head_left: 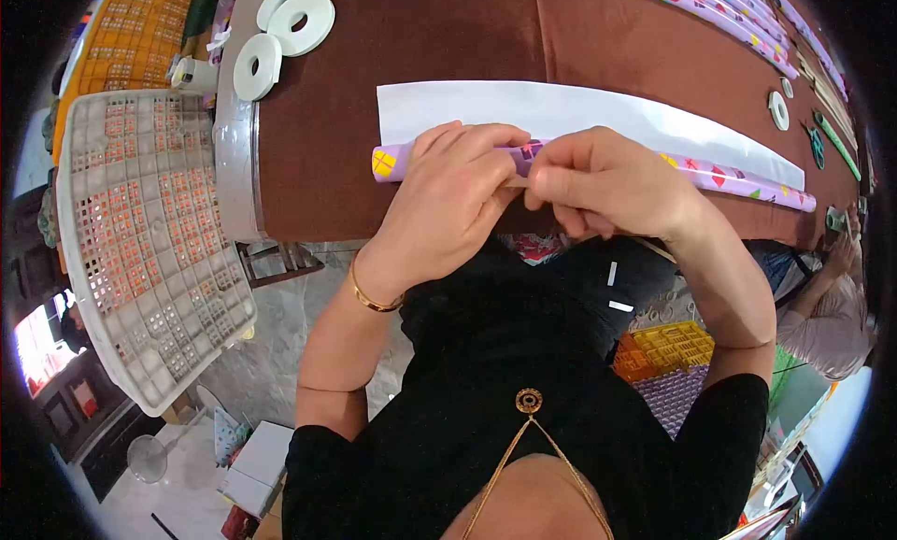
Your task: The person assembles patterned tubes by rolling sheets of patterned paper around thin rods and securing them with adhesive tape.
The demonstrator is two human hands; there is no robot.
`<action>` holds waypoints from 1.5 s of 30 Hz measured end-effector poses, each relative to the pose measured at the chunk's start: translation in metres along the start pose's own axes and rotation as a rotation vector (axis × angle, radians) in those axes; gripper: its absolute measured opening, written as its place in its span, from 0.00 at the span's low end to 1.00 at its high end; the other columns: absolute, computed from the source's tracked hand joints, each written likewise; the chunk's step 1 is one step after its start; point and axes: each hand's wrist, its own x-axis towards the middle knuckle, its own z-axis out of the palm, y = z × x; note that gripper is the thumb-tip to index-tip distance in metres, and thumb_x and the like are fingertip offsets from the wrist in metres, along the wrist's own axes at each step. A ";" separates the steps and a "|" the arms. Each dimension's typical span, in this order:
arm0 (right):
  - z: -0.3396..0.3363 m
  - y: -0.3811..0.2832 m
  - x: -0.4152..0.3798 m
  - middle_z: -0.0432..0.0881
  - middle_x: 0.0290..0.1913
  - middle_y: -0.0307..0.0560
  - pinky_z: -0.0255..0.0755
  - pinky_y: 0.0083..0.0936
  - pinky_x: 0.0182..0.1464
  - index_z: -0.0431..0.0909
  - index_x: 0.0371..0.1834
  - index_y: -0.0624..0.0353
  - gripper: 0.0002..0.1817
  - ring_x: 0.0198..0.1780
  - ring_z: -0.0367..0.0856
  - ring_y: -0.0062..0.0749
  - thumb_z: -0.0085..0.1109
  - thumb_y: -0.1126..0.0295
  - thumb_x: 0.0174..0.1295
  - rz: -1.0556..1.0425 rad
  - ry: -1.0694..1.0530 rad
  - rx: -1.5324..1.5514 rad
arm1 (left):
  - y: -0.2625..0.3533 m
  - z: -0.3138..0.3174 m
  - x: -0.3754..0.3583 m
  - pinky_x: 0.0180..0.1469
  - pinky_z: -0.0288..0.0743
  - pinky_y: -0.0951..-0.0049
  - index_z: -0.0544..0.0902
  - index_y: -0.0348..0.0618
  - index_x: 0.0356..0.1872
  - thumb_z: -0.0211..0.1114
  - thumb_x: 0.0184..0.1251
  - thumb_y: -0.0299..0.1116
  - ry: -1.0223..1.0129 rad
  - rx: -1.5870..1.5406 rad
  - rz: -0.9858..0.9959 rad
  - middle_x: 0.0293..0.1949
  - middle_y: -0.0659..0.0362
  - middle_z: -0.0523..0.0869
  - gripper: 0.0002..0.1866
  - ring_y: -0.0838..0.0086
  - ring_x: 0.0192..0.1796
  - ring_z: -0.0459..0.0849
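A long roll of purple patterned paper (729,178) lies along the table's near edge, its white underside sheet (598,106) spread out behind it. My left hand (458,190) rests over the roll left of its middle, fingers bent, with thumb and fingertips closed at a small pale strip (516,181). Just to the right, my right hand (593,180) is closed in a pinch at the other end of that strip, above the roll. The fingertips of both hands nearly meet. What exactly lies between the right fingertips is hidden.
White tape rolls (301,23) sit on the brown-covered table (448,35) at the back left. More patterned rolls (701,15), a tape roll (778,110) and green scissors (817,148) are at right. A plastic crate (149,232) stands left; a co-worker's arm (822,283) shows far right.
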 end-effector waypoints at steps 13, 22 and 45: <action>-0.020 0.005 -0.019 0.80 0.23 0.40 0.57 0.13 0.19 0.78 0.37 0.64 0.04 0.17 0.65 0.11 0.55 0.75 0.65 0.104 0.231 -0.008 | -0.014 -0.012 -0.031 0.58 0.70 0.57 0.81 0.41 0.49 0.72 0.58 0.44 0.216 0.380 -0.167 0.55 0.52 0.82 0.22 0.56 0.57 0.79; 0.001 -0.021 0.014 0.74 0.24 0.31 0.60 0.14 0.29 0.81 0.36 0.63 0.08 0.26 0.66 0.09 0.53 0.72 0.66 -0.089 0.149 -0.202 | -0.021 -0.004 -0.044 0.59 0.69 0.57 0.84 0.44 0.45 0.77 0.50 0.48 0.322 0.377 -0.185 0.56 0.53 0.81 0.25 0.57 0.60 0.78; 0.038 -0.048 0.094 0.79 0.25 0.46 0.70 0.24 0.33 0.80 0.34 0.66 0.07 0.28 0.75 0.22 0.59 0.73 0.62 -0.432 0.212 -0.503 | -0.032 0.008 -0.042 0.52 0.78 0.60 0.85 0.40 0.48 0.71 0.54 0.59 0.427 0.409 -0.204 0.49 0.53 0.85 0.32 0.57 0.53 0.84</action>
